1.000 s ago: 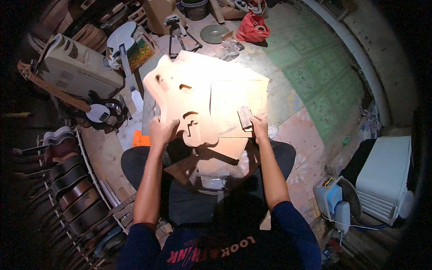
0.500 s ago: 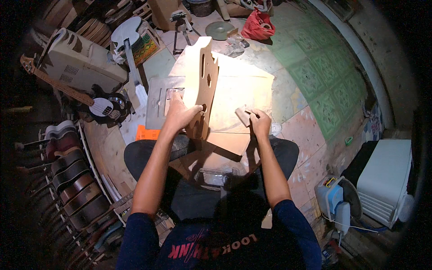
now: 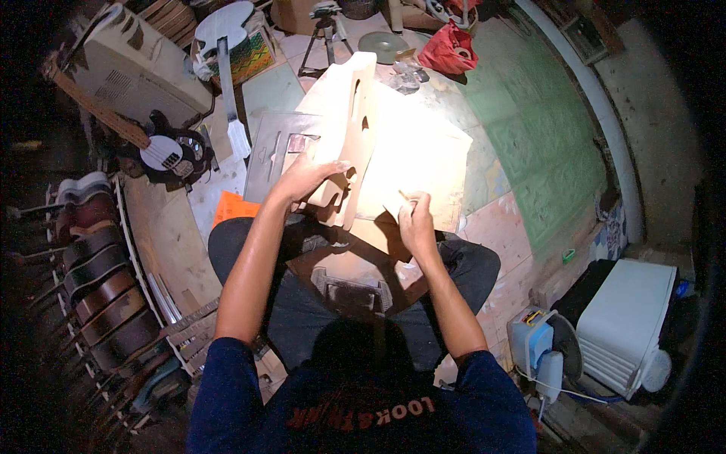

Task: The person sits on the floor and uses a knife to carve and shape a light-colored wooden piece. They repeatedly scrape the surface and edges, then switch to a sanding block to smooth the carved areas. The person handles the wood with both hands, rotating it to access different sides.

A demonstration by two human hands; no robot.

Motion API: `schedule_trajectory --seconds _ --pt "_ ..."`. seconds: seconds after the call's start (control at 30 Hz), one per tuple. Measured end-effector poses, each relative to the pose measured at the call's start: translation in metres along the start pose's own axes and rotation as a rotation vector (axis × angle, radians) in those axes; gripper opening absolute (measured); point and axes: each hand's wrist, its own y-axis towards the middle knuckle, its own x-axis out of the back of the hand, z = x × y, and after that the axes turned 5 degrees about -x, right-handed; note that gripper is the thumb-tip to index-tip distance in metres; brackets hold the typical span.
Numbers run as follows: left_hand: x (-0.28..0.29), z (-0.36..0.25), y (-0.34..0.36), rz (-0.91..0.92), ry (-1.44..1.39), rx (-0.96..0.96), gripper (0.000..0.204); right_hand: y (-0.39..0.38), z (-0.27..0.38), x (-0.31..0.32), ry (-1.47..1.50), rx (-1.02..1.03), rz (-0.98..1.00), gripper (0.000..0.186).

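An unfinished pale wood guitar body [image 3: 354, 136] stands on its edge in front of me, with cut-out cavities along the face turned to the right. My left hand [image 3: 308, 178] is closed around its near left part, thumb over the edge by a cavity. To the right of the body, my right hand [image 3: 416, 219] pinches a small, thin piece of sandpaper [image 3: 401, 194], seen nearly edge-on and apart from the wood. Under the body lies a brightly lit cardboard sheet [image 3: 431, 170]. A grey flat panel with slots [image 3: 265, 155] sits beside my left hand.
An orange sheet [image 3: 233, 207] lies by my left knee. Guitars fill a rack [image 3: 125, 242] at left; a dark bass [image 3: 178, 155] and a white guitar [image 3: 223, 34] stand beyond. A small tripod [image 3: 327, 34], red bag [image 3: 448, 51] and white appliance [image 3: 628, 321] are around.
The guitar body has turned and tilted slightly, its far end now further right in view. My right hand has rotated, so the sandpaper shows edge-on instead of flat. The whole view has shifted a little.
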Motion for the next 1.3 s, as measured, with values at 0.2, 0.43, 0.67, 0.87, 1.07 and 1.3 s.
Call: schedule_trajectory --seconds 0.2,0.43,0.67,0.87,1.07,1.3 --pt "0.0 0.013 0.0 -0.139 0.039 -0.096 0.054 -0.02 0.039 -0.017 -0.2 0.226 0.332 0.063" --pt "-0.001 0.023 0.006 -0.142 0.043 -0.224 0.047 -0.007 0.044 -0.019 -0.439 0.365 0.444 0.055" --pt "0.002 0.022 0.009 -0.12 0.178 -0.23 0.052 0.018 0.053 -0.026 -0.561 0.781 0.381 0.047" --pt "-0.002 0.034 0.014 -0.188 0.251 -0.32 0.044 0.029 0.03 -0.041 -0.721 0.862 0.38 0.049" --pt "-0.002 0.029 0.012 -0.148 0.115 -0.17 0.046 0.033 0.026 -0.036 -0.684 0.989 0.46 0.052" --pt "-0.002 0.028 0.013 -0.168 0.143 -0.217 0.048 0.026 0.017 -0.039 -0.616 0.962 0.436 0.04"
